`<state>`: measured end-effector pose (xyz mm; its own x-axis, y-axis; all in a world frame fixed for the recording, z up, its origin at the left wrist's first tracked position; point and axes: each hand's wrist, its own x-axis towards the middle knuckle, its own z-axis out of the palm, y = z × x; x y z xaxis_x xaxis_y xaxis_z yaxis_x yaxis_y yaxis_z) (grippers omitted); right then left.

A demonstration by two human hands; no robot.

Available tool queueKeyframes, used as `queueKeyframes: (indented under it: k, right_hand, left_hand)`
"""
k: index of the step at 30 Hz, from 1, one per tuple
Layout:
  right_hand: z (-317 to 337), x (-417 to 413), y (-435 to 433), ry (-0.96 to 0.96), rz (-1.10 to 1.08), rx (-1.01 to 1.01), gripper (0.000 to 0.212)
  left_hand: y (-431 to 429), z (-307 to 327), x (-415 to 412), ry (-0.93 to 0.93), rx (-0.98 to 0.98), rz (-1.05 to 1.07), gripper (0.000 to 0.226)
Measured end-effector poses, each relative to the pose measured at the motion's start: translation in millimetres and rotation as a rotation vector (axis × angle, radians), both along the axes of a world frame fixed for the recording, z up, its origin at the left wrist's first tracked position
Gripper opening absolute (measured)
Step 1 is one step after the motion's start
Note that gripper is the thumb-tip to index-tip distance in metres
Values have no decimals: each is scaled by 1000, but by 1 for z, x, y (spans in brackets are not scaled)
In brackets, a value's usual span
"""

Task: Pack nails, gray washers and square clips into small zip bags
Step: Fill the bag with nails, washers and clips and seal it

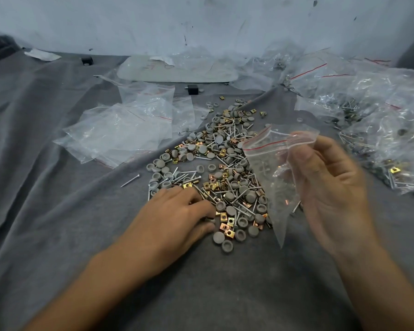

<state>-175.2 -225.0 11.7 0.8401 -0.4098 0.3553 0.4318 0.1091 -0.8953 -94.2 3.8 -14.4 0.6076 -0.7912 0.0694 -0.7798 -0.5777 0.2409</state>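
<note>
A heap of nails, gray washers and brass square clips (225, 168) lies mixed on the gray cloth (58, 211) in the middle. My left hand (184, 216) lies palm down on the heap's near left edge, its fingertips curled among the parts; what they pinch is hidden. My right hand (325, 187) holds a small clear zip bag (270, 168) with a red seal line by its mouth, raised over the heap's right side. A few parts show blurred inside the bag.
Empty zip bags (122, 132) lie in a loose pile at the left. Filled bags (380, 130) are stacked at the right. A flat white pad (177, 70) and two small black blocks (193, 89) sit near the back wall. One nail (129, 181) lies apart, left of the heap.
</note>
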Motion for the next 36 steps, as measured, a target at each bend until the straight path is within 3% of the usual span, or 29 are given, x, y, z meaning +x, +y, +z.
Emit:
queueKeyframes:
  k: [4,9,16,21,24,30,36]
  right_hand:
    - [-2,-2,2,10,-98,-246,24]
    - [-10,-4,-5,46,-327,-830,29]
    - [-15,0,-1,37,-304,-927,32]
    - [-18,0,1,33,-296,-973,30]
    - [-19,0,1,19,-277,-990,28]
    - [-22,1,7,8,-215,-1035,29]
    - [-24,1,12,16,-180,-998,32]
  left_hand:
    - [3,-1,1,-67,-24,49,30]
    - [1,1,3,-152,-17,50,23]
    - [1,2,2,-262,-115,112,9]
    - [0,-1,5,-320,-221,138,18]
    - [4,-1,6,-202,-333,218,17]
    - [-5,16,3,479,-950,302,13]
    - [-18,19,-12,709,-1098,264,9]
